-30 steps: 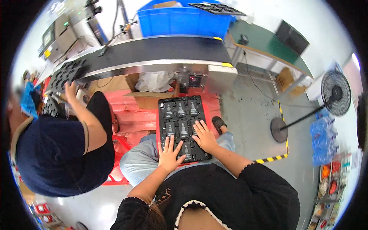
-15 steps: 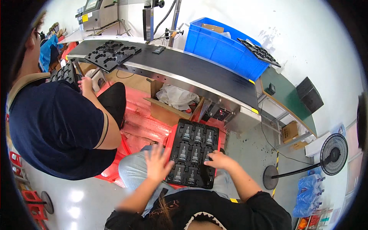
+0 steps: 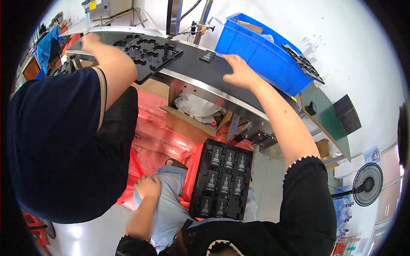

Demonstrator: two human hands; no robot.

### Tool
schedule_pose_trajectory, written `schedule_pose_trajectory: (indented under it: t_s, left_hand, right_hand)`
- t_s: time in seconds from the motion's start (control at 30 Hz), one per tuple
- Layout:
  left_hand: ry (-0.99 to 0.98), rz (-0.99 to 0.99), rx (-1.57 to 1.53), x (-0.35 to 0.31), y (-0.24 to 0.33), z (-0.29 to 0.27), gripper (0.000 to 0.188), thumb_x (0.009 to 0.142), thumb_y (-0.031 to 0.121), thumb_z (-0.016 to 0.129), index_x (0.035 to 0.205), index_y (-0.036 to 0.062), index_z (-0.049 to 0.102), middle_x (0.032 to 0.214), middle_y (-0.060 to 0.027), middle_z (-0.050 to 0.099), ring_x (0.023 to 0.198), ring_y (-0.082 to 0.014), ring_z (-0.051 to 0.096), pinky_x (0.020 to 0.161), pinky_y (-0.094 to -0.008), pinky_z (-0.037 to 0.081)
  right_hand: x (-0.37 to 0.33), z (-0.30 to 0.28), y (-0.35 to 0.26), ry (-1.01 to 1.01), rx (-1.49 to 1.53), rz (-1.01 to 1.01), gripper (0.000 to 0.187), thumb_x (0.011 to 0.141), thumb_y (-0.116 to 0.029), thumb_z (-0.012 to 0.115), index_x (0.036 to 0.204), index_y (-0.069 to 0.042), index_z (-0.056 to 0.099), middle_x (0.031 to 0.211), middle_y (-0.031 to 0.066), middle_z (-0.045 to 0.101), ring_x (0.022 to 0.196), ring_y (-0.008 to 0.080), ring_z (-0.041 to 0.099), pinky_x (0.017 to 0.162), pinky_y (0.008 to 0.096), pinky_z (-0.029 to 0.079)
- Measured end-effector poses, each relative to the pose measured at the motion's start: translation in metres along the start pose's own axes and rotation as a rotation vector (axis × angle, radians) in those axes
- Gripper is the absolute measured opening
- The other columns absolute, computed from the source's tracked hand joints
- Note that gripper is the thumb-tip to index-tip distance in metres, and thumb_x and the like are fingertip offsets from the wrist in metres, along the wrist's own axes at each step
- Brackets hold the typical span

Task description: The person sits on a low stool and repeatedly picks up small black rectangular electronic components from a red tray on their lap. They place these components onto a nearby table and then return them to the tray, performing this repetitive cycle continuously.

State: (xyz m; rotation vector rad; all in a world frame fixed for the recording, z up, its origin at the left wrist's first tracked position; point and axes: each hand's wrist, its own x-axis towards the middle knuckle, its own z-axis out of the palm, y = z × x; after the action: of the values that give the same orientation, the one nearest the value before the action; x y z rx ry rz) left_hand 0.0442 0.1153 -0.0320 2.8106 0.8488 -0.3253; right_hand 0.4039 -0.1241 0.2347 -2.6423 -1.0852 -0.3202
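My right hand [image 3: 240, 71] reaches out over the black conveyor belt [image 3: 179, 64], fingers apart and holding nothing. Just left of its fingertips lies a small flat black phone-type battery [image 3: 208, 56] on the belt. My left hand [image 3: 147, 186] rests on my jeans-clad knee with nothing in it, its fingers lying loosely. In front of me is a black plastic tray [image 3: 195, 205] with several similar batteries [image 3: 225, 184] in its compartments; the lower right compartment holds none. A red support [image 3: 188, 190] shows under the tray's left edge.
Another black tray [image 3: 149, 57] lies on the belt, overhanging its near edge. A co-worker in a dark shirt [image 3: 60, 141] sits at left, one arm over the belt. Behind the belt stands a blue bin [image 3: 260, 55]. An open carton [image 3: 183, 126] sits below; a fan [image 3: 367, 184] stands at right.
My right hand has left the tray and stretched out to the belt. My left hand has dropped onto my knee. The belt's battery and tray sit farther right; the co-worker's arm is raised over the belt.
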Motion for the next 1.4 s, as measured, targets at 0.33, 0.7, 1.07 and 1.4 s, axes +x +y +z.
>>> schedule_pose_trajectory:
  t_s: [0.33, 0.7, 1.07, 1.4]
  left_hand:
    - [-0.029, -0.005, -0.006, 0.004, 0.001, -0.003, 0.048, 0.091, 0.043, 0.046, 0.104, 0.0031, 0.069, 0.112, -0.0140, 0.064, 0.108, -0.0319, 0.056, 0.095, -0.0488, 0.038]
    - [-0.009, 0.001, -0.015, 0.003, 0.000, -0.001, 0.045, 0.089, 0.041, 0.047, 0.101, 0.0027, 0.068, 0.110, -0.0141, 0.065, 0.107, -0.0319, 0.058, 0.092, -0.0495, 0.041]
    - [0.015, 0.043, 0.111, 0.006, -0.007, 0.006, 0.049, 0.090, 0.043, 0.042, 0.104, 0.0033, 0.067, 0.108, -0.0172, 0.066, 0.102, -0.0338, 0.063, 0.087, -0.0509, 0.047]
    - [-0.046, -0.017, 0.077, 0.006, -0.012, 0.004, 0.053, 0.092, 0.052, 0.043, 0.120, 0.0116, 0.064, 0.122, -0.0150, 0.062, 0.114, -0.0342, 0.057, 0.099, -0.0533, 0.039]
  right_hand:
    - [0.095, 0.027, 0.071, -0.293, -0.215, 0.299, 0.093, 0.069, -0.036, 0.078, 0.144, -0.001, 0.036, 0.147, 0.0218, 0.040, 0.136, 0.0351, 0.039, 0.112, 0.0410, 0.033]
    - [0.028, -0.012, 0.067, -0.008, -0.270, 0.421, 0.041, 0.069, -0.019, 0.078, 0.103, 0.002, 0.069, 0.104, 0.0192, 0.067, 0.096, 0.0305, 0.065, 0.086, 0.0370, 0.049]
    - [-0.230, -0.011, -0.085, 0.110, 0.368, 0.145, 0.023, 0.081, -0.007, 0.068, 0.104, -0.006, 0.070, 0.096, 0.0104, 0.066, 0.092, 0.0229, 0.063, 0.084, 0.0321, 0.049]
    - [-0.405, 0.103, -0.099, -0.585, 0.745, 0.425, 0.030, 0.077, -0.009, 0.070, 0.106, -0.002, 0.069, 0.099, 0.0157, 0.069, 0.091, 0.0296, 0.067, 0.083, 0.0356, 0.052]
